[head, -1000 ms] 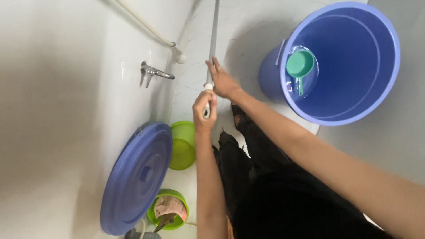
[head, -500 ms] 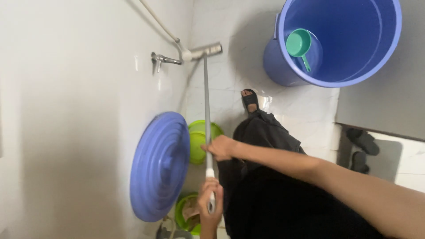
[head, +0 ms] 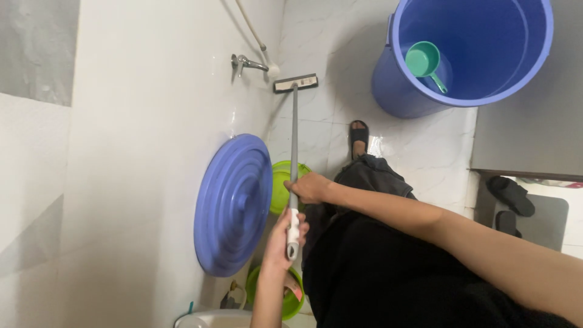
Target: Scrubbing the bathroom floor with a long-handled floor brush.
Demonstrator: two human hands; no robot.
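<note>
Grey metal mop pole (head: 294, 140) ends in a flat dark head (head: 296, 83) on glossy white tile. Right hand (head: 308, 187) grips mid-pole; left hand (head: 284, 235) closes around its white plastic end, beside a ribbed blue lid (head: 234, 203).

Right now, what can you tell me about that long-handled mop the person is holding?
The mop has a slim, straight grey pole that looks like metal, with a white grip at its near end. Its flat, dark rectangular head rests on the pale tiled floor close to the wall tap. The right hand grips the pole partway along; the left hand wraps the white grip. The pole runs past the blue lid and green basin.
</note>
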